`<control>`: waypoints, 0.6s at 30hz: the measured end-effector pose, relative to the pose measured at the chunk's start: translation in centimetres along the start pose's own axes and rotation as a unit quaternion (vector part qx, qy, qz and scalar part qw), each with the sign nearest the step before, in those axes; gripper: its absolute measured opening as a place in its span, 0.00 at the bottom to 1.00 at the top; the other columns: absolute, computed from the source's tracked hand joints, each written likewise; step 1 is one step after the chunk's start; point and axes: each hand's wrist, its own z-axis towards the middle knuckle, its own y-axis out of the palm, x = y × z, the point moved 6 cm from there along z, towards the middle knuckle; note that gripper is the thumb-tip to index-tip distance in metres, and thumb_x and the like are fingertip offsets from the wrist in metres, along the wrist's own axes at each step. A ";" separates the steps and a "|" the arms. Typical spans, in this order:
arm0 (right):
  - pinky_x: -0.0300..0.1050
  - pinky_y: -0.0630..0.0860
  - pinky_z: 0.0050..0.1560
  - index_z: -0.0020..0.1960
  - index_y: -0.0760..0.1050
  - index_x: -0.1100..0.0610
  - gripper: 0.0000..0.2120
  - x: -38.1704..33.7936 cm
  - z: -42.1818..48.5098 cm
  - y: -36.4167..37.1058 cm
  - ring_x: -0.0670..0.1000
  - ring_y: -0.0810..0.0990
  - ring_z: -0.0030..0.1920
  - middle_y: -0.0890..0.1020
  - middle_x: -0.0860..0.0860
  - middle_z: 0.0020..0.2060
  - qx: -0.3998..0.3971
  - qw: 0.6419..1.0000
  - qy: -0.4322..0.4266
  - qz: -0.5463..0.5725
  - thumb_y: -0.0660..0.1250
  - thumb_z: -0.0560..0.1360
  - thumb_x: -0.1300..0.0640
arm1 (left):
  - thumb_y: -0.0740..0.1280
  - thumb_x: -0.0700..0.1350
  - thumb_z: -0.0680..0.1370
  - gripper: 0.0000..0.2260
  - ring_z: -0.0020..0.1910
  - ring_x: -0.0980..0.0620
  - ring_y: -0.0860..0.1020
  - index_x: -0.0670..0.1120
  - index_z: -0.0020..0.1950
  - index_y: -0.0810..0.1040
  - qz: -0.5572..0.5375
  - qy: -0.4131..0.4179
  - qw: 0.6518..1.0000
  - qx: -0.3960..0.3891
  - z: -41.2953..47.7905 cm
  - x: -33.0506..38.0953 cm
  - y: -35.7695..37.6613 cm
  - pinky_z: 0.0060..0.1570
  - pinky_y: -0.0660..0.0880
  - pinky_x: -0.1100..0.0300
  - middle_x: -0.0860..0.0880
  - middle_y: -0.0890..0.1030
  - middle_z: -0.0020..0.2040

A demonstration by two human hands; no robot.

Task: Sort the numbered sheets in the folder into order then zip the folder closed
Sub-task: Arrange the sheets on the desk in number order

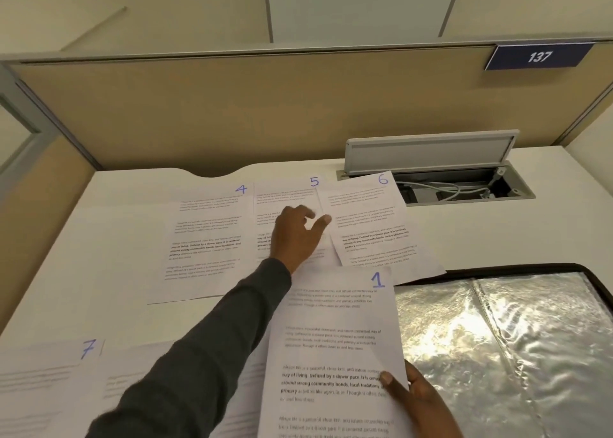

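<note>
Sheets numbered 4 (205,238), 5 (288,192) and 6 (368,218) lie side by side at the far part of the desk. My left hand (297,235) reaches over sheet 5, fingers curled down onto it and thumb stretched toward sheet 6. My right hand (414,401) pinches sheet 1 (335,348) at its right edge, thumb on top, holding it above the desk. Sheet 7 (43,374) lies at the near left, with another sheet (132,371) beside it, partly under my arm. The open folder (517,344) with shiny plastic sleeves and a black zip edge lies at the right.
A cable hatch (441,182) with its grey lid raised is sunk into the desk behind sheet 6. A beige partition (232,112) with a sign reading 137 (539,57) closes off the back. White desk surface (83,271) shows at the left.
</note>
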 end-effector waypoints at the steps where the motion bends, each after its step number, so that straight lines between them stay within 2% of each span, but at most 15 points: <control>1: 0.44 0.83 0.43 0.62 0.77 0.51 0.37 -0.5 0.1 0.4 0.52 0.88 0.45 0.88 0.50 0.46 0.008 1.000 -0.008 0.018 0.81 0.57 0.39 | 0.68 0.60 0.75 0.18 0.53 0.51 0.77 0.48 0.56 0.77 -0.012 -0.009 1.000 0.010 -1.5 -0.6 -1.4 0.53 0.76 0.57 0.49 0.76 0.55; 2: 0.43 0.82 0.40 0.63 0.77 0.52 0.31 -1.1 0.1 1.0 0.54 0.88 0.44 0.88 0.52 0.46 0.014 0.999 -0.015 0.043 0.78 0.64 0.42 | 0.68 0.61 0.75 0.19 0.54 0.52 0.76 0.49 0.58 0.77 -0.020 -0.023 0.999 0.021 -3.1 -1.5 -2.6 0.53 0.75 0.58 0.50 0.76 0.56; 3: 0.46 0.83 0.40 0.63 0.77 0.53 0.28 -1.3 0.3 1.5 0.56 0.88 0.45 0.88 0.54 0.48 0.017 0.998 -0.017 0.063 0.77 0.68 0.42 | 0.68 0.61 0.75 0.20 0.54 0.53 0.76 0.49 0.60 0.75 -0.025 -0.043 0.998 0.032 -4.7 -2.4 -3.8 0.53 0.74 0.59 0.51 0.75 0.57; 6: 0.59 0.82 0.52 0.65 0.76 0.53 0.23 -1.9 0.9 3.3 0.63 0.86 0.52 0.86 0.58 0.53 0.019 0.993 -0.021 0.114 0.76 0.73 0.53 | 0.70 0.62 0.73 0.24 0.53 0.53 0.76 0.49 0.63 0.73 -0.043 -0.118 0.991 0.053 -9.1 -5.6 -6.5 0.48 0.72 0.62 0.52 0.75 0.55; 8: 0.64 0.81 0.55 0.66 0.76 0.53 0.18 -2.4 1.4 4.5 0.64 0.85 0.53 0.86 0.58 0.55 0.022 0.992 -0.020 0.124 0.70 0.77 0.58 | 0.72 0.61 0.72 0.22 0.48 0.55 0.77 0.48 0.58 0.73 -0.067 -0.170 0.982 0.045 -11.8 -7.5 -7.6 0.42 0.70 0.65 0.52 0.78 0.50; 11: 0.65 0.80 0.57 0.66 0.76 0.52 0.16 -3.7 2.1 6.6 0.62 0.85 0.54 0.86 0.57 0.56 0.016 0.993 -0.032 0.112 0.68 0.79 0.59 | 0.75 0.54 0.72 0.15 0.38 0.55 0.76 0.45 0.46 0.75 -0.112 -0.217 0.969 0.043 -14.9 -10.2 -8.7 0.34 0.69 0.66 0.51 0.79 0.40; 15: 0.63 0.81 0.57 0.66 0.76 0.52 0.17 -4.6 3.0 9.4 0.60 0.85 0.54 0.86 0.54 0.56 0.006 0.995 -0.045 0.088 0.70 0.78 0.57 | 0.76 0.48 0.73 0.15 0.33 0.52 0.74 0.42 0.36 0.73 -0.147 -0.220 0.961 0.075 -16.5 -13.0 -10.9 0.33 0.72 0.60 0.46 0.78 0.33; 18: 0.61 0.81 0.57 0.65 0.76 0.52 0.15 -5.0 3.5 11.2 0.58 0.86 0.54 0.86 0.54 0.56 0.001 0.996 -0.046 0.076 0.69 0.79 0.57 | 0.74 0.47 0.75 0.16 0.30 0.53 0.73 0.42 0.33 0.72 -0.146 -0.207 0.962 0.098 -16.8 -14.3 -13.0 0.33 0.70 0.61 0.48 0.78 0.30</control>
